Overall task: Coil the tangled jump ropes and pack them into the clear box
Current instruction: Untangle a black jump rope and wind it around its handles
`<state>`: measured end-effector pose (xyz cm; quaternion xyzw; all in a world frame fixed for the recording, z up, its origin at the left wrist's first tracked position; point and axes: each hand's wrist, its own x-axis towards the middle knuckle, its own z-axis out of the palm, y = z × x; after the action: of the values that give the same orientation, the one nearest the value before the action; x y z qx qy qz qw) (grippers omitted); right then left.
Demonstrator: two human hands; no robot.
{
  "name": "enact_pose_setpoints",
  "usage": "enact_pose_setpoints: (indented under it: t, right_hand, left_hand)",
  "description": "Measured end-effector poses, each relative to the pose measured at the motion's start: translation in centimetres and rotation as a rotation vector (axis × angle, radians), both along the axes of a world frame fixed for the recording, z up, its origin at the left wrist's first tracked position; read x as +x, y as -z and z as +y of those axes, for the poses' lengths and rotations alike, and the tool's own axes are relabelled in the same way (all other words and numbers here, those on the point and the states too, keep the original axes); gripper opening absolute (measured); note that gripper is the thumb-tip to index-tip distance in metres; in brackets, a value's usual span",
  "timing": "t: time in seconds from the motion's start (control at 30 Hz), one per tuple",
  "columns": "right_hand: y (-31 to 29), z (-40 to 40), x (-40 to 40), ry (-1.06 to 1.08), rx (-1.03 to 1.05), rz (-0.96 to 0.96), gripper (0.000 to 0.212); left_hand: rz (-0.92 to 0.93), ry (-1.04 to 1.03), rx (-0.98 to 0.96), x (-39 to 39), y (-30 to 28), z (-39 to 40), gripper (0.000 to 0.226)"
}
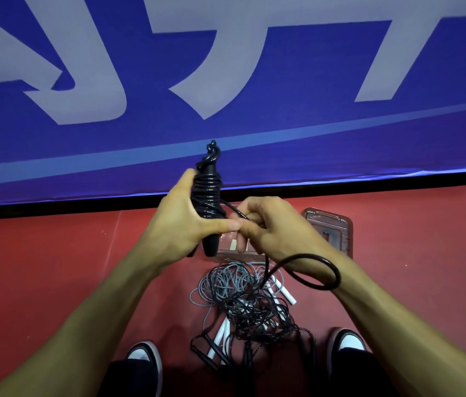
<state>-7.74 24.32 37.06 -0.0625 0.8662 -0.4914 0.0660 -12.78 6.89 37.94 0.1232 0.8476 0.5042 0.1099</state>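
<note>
- Left hand [179, 222]: raised, fingers and thumb wrapped around the black handles of a jump rope [208, 196], its cord wound tight about them.
- Right hand [272, 227]: fingers curled, pinching the free black cord [312, 270] beside the bundle; the cord loops over the forearm.
- Tangled ropes [243, 299] on the red floor [54, 267], between the shoes.
- Clear box [332, 230]: beyond the tangle, partly hidden by the right hand.

The blue banner [226, 133] filling the upper half of the frame bears large pale-grey character strokes, cropped at the top edge and not readable as any word; no other lettering can be read.
</note>
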Motion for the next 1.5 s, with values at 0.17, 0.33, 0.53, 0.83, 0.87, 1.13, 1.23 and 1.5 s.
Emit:
enact_pose_setpoints:
  t: [0.17, 0.33, 0.53, 0.83, 0.87, 1.13, 1.23, 1.5]
  right_hand:
    - [-0.1, 0.1, 0.2, -0.038, -0.127, -0.034, 0.016]
    - [0.2, 0.3, 0.0, 0.081, 0.079, 0.014, 0.035]
    - [1.5, 0.9, -0.2, 0.197, 0.26, 0.054, 0.036]
    - [1.8, 1.0, -0.4, 0.164, 0.339, 0.062, 0.032]
    - [1.9, 1.1, -0.4, 0.174, 0.34, 0.053, 0.031]
    - [1.5, 0.9, -0.7, 0.224, 0.121, -0.009, 0.021]
    - [1.7, 0.5, -0.7, 0.161, 0.031, 0.001, 0.03]
    - [1.8, 0.9, -1.1, 0.3, -0.017, -0.025, 0.021]
  left_hand:
    - [0.003, 0.038, 0.147, -0.1, 0.0, 0.0, 0.056]
    - [-0.092, 0.191, 0.257, 0.3, 0.4, 0.0, 0.065]
    - [-0.121, 0.173, 0.258, 0.2, 0.8, 0.3, 0.063]
    - [-0.354, 0.055, 0.411, 0.5, 0.3, 1.3, 0.023]
    - [-0.341, 0.09, 0.403, 0.5, 0.4, 1.2, 0.021]
    - [-0.21, 0.231, 0.337, 0.4, 0.9, 0.7, 0.041]
    - [-0.136, 0.147, 0.27, 0.3, 1.0, 0.8, 0.049]
    - [-0.13, 0.151, 0.241, 0.2, 1.4, 0.3, 0.059]
